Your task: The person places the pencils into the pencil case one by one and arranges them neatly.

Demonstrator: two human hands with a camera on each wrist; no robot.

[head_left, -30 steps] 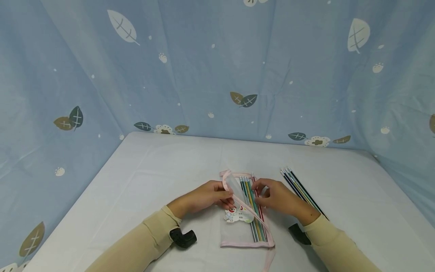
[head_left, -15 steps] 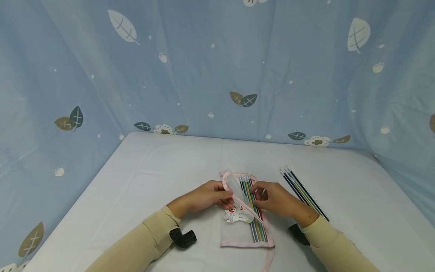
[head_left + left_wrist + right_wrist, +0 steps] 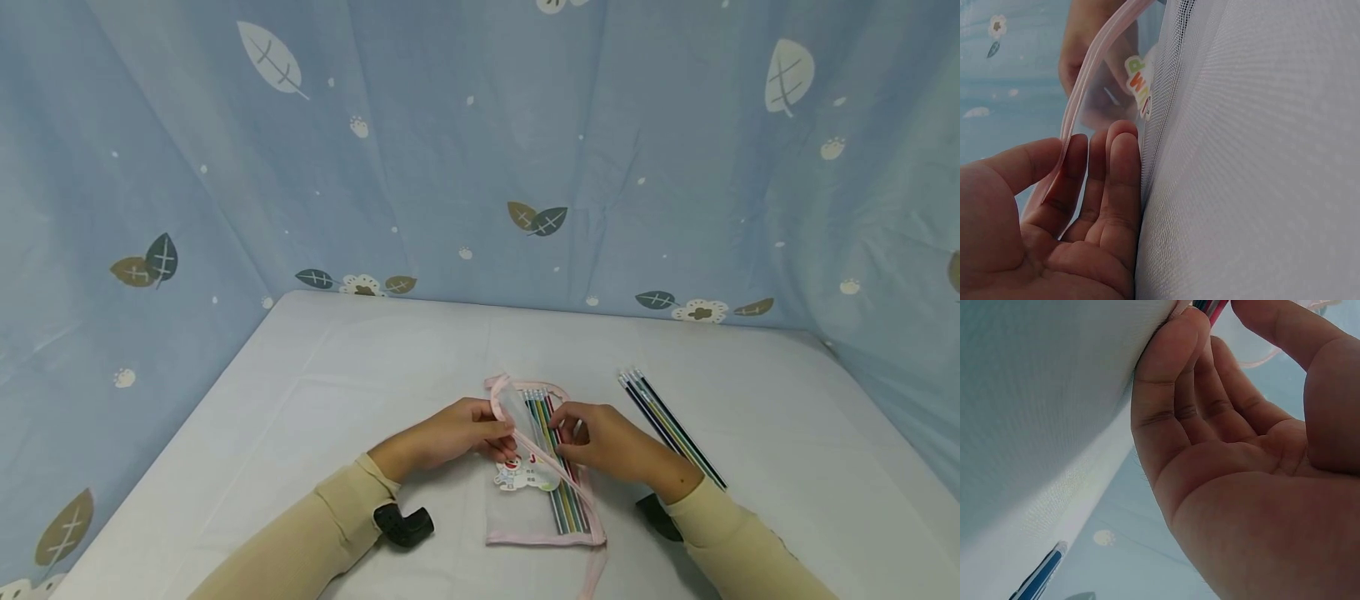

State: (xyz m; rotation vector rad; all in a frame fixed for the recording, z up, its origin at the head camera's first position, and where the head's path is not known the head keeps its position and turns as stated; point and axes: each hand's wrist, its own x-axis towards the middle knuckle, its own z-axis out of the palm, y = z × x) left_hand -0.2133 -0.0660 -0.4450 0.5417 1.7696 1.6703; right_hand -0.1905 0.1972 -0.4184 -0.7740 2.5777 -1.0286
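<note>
A see-through pencil pouch [image 3: 517,515] with pink trim lies on the white table. My left hand [image 3: 468,433] pinches its pink-edged flap [image 3: 1079,94] between thumb and fingers, holding it raised and folded back. Several pencils [image 3: 536,408] lie side by side along the pouch's right part, their upper ends showing. My right hand [image 3: 611,442] reaches in from the right and pinches a red pencil [image 3: 1216,311] at the right of the row. A cartoon label [image 3: 528,475] shows on the pouch below my left fingers.
A second bunch of pencils [image 3: 667,425] lies slanted on the table [image 3: 405,358], right of the pouch and partly behind my right wrist. Black wrist mounts [image 3: 405,527] sit under both wrists. A blue patterned curtain [image 3: 450,150] stands along the back and sides.
My right hand has shifted slightly left with the red pencil, which now lies against the others; the row has edged left. My left hand keeps its place on the flap.
</note>
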